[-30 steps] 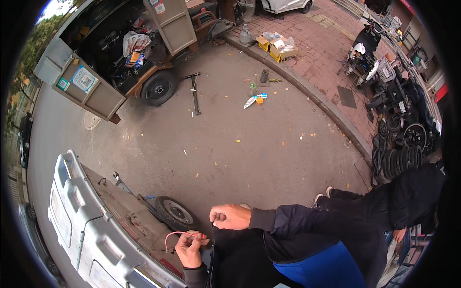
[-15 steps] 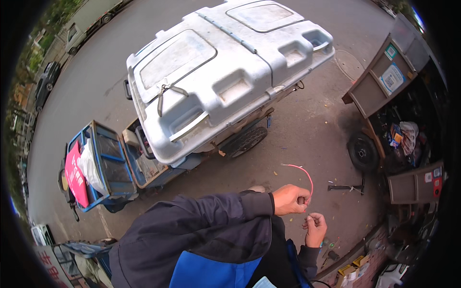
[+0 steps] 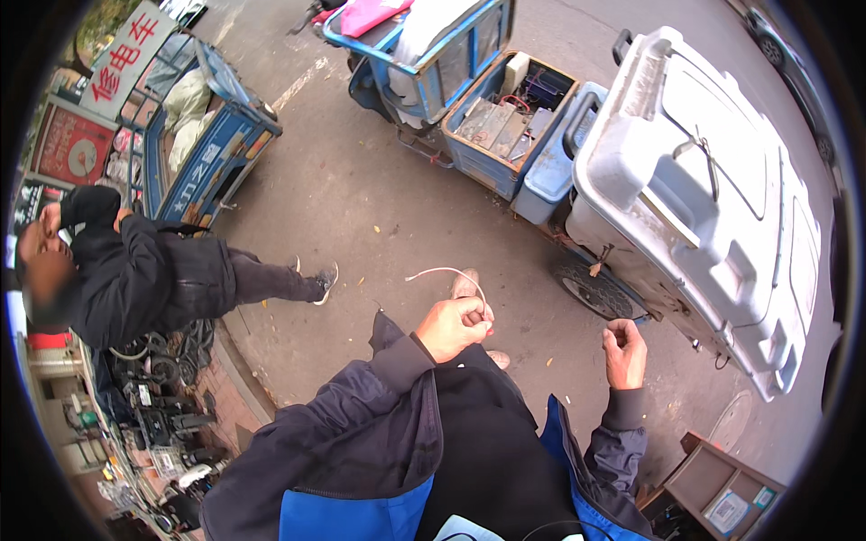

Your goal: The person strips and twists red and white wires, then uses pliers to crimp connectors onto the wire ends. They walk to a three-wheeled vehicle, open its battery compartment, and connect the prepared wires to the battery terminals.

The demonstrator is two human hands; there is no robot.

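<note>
My left hand (image 3: 454,330) is closed, thumb against the curled fingers, in front of my body. A thin pinkish-red wire (image 3: 442,269) is pinched in it. The wire arcs up and to the left from the fist, its pale end hanging free, and a short red bit shows beneath the fingers. Well to the right, my right hand (image 3: 625,353) is held up with thumb and fingertips pressed together. Anything in that pinch is too small to make out. Both hands are over the pavement, apart from each other.
A three-wheeled cart with a white lidded box (image 3: 667,180) and an open blue bin (image 3: 510,122) stands ahead. At the left are a person in black (image 3: 162,279) and a blue cart (image 3: 203,153). A brown cabinet (image 3: 713,487) is at the lower right.
My view has swung left, bringing the person and blue cart into sight. My hands, close together before, are now wide apart. The wire has stayed in my left hand.
</note>
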